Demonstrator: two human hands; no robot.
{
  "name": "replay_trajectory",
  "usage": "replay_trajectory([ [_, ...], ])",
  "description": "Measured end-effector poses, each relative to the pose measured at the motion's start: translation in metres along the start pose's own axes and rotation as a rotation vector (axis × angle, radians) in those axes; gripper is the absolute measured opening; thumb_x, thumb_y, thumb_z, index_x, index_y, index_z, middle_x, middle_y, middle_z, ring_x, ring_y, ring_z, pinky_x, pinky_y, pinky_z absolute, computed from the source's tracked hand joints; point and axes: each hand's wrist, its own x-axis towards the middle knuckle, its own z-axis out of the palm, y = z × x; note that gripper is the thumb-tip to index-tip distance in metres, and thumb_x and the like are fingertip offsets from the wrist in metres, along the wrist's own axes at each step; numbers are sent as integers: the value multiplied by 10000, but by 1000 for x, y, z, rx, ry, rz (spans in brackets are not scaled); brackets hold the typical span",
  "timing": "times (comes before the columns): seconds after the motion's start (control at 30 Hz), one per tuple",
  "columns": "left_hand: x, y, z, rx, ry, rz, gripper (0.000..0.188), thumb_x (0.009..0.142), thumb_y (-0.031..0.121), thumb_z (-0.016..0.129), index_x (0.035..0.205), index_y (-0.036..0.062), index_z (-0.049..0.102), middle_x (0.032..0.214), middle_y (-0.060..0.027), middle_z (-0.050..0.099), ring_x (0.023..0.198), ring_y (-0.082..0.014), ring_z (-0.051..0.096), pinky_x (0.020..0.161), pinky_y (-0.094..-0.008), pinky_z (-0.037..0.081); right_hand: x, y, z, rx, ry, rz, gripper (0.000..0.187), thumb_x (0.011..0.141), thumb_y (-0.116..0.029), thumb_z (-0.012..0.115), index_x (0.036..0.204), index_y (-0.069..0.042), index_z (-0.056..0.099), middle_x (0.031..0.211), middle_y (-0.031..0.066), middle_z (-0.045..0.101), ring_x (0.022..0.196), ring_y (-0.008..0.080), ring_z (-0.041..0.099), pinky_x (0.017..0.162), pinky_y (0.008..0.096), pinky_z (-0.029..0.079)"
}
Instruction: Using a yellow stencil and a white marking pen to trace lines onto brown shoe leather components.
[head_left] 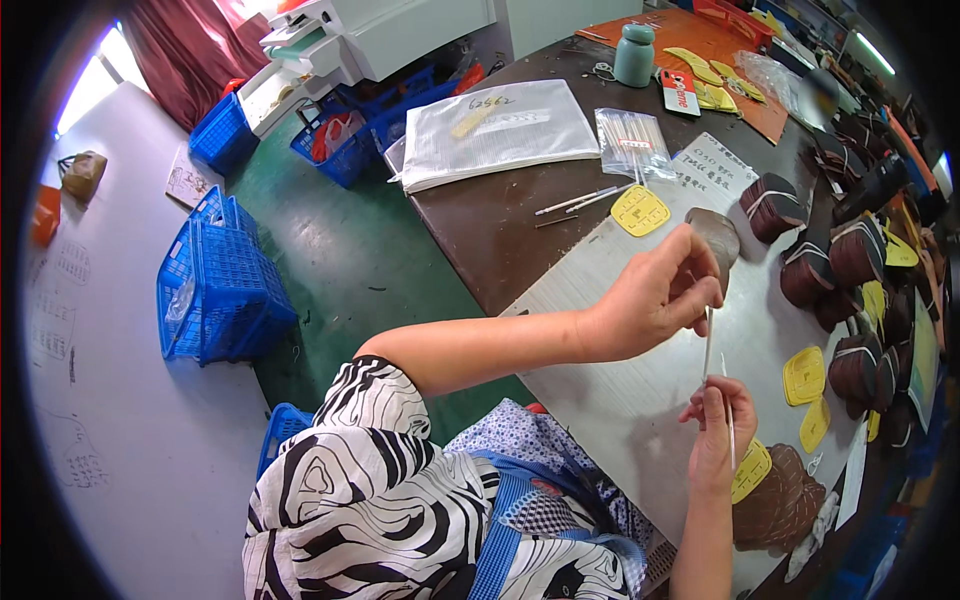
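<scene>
Table, dark brown: filling the centre and right of the frame. Grey sheet: covering the table's middle, running down toward the lower edge. Orange sheet: lying along the top right. Blue basket, openwork: standing on the green floor, left of centre. White pouch, flat, zipped: resting at upper centre.

Brown pile: sitting at lower right. Left hand: hovering right of centre, its thumb and forefinger closing in a pinch on the upper part of a thin white stick. Right hand: holding position below it, fingers curling closed around a second pale stick.

Bound bundle, dark red-brown with a pale band: standing at right, with others lying beyond it. Rounded brown piece: lying just behind the left hand. Clear packet of slim sticks: lying right of the pouch. Green jar: standing upright, upper right of centre. Yellow template: lying above the left hand.

Thin white stick: spanning the gap between the hands, its lower end reaching the right fingers. Second pale stick: running nearly upright through the right hand.
</scene>
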Motion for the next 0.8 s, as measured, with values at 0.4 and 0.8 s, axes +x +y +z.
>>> replay_trajectory([
  [0.4,-36,-28,14,-13,-135,-372,147,1032,195,649,994,61,602,925,9,655,794,-67,637,642,-245,523,6,6,10,-33,-87,48,147,1005,-154,671,969,-17,631,787,14,613,680,87,575,634,238,492],
  [0.8,-31,-19,2,-91,325,-71,129,1060,177,572,1103,57,557,922,-51,620,865,-154,649,771,-321,531,4,2,8,71,-108,19,191,1033,-211,652,953,-39,662,817,-13,636,669,81,560,629,246,497],
])
